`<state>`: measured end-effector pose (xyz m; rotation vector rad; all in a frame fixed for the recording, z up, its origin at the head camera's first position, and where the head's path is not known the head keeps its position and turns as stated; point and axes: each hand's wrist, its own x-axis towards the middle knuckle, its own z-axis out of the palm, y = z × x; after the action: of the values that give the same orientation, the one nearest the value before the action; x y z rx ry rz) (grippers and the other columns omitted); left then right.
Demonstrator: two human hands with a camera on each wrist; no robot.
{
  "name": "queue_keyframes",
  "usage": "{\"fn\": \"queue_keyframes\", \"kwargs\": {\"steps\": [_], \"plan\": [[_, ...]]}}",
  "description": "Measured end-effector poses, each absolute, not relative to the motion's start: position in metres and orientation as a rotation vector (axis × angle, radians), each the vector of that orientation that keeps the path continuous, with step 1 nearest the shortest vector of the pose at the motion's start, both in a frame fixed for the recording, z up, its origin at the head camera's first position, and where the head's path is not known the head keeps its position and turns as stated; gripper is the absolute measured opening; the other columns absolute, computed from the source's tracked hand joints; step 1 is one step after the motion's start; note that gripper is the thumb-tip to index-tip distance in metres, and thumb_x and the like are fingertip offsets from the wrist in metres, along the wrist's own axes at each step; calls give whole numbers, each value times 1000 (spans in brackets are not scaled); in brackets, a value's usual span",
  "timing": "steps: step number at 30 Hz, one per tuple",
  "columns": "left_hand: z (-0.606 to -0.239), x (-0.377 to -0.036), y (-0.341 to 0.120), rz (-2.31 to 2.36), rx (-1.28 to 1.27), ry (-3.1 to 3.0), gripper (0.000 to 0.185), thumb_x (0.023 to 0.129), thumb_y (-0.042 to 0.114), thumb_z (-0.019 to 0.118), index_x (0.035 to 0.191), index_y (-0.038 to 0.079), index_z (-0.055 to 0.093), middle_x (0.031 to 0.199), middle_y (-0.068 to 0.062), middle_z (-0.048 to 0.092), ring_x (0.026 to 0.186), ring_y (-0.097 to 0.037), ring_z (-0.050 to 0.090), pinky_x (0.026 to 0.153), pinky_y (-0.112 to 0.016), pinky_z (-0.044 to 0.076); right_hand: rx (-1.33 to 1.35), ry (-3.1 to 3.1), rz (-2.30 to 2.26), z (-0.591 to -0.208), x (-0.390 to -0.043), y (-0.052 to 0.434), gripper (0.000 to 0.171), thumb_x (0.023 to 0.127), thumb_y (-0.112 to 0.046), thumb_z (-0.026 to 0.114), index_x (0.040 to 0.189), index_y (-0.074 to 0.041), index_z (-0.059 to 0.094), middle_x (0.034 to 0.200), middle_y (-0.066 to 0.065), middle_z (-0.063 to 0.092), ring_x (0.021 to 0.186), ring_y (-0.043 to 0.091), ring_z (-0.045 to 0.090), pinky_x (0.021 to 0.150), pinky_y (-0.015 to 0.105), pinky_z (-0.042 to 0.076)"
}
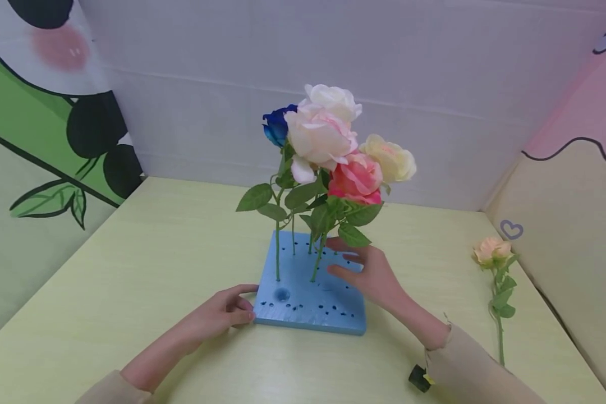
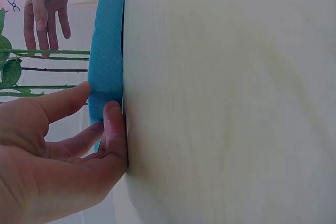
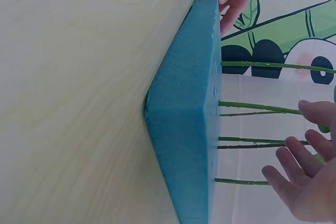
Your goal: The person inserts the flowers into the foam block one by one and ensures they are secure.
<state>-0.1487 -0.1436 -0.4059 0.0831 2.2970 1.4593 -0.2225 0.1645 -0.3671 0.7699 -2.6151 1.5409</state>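
Note:
A blue foam block (image 1: 308,314) with rows of small holes and one larger hollow lies flat on the table. Upright in it stand several artificial roses: a blue rose (image 1: 276,126), a pale pink rose (image 1: 318,137), a white rose (image 1: 333,101), a coral-pink rose (image 1: 357,178) and a cream rose (image 1: 391,159). My left hand (image 1: 219,311) holds the block's near left corner, thumb and fingers against its edge. Fingers apart, my right hand (image 1: 371,275) is beside the green stems, over the block's right side; the right wrist view shows its fingers (image 3: 294,166) pinching nothing.
A loose peach rose (image 1: 492,252) lies on the table at the right, its stem toward the near edge. Beside my right sleeve (image 1: 477,365) is a small black object (image 1: 419,379). A pale wall (image 1: 207,123) closes the back, with painted panels at both sides.

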Motion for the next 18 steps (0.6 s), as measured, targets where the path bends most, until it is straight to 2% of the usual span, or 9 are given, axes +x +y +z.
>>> {"fn": "queue_keyframes", "kwargs": {"steps": [5,10,18], "plan": [[-406,-148,-144,1445,73,2305,60,93,17,67,147,6,44,105,-9,63,92,-19,57,77,-29,45,667,-2680,1499,-368,-217,177,51,85,-20,78,132,-18,60,132,5,65,123,30,61,100,54,50],[-405,-149,-143,1444,56,2310,59,93,16,67,146,7,44,106,-9,63,93,-19,58,78,-30,45,614,-2690,1449,-368,-215,193,46,85,-20,77,128,-15,61,130,8,65,122,31,62,100,54,50],[-405,-148,-144,1462,77,2302,61,93,17,67,148,9,43,107,-10,64,94,-19,59,78,-30,46,593,-2725,1313,-373,-209,221,47,88,-18,75,132,-16,58,130,6,65,119,27,63,95,46,55]]}}
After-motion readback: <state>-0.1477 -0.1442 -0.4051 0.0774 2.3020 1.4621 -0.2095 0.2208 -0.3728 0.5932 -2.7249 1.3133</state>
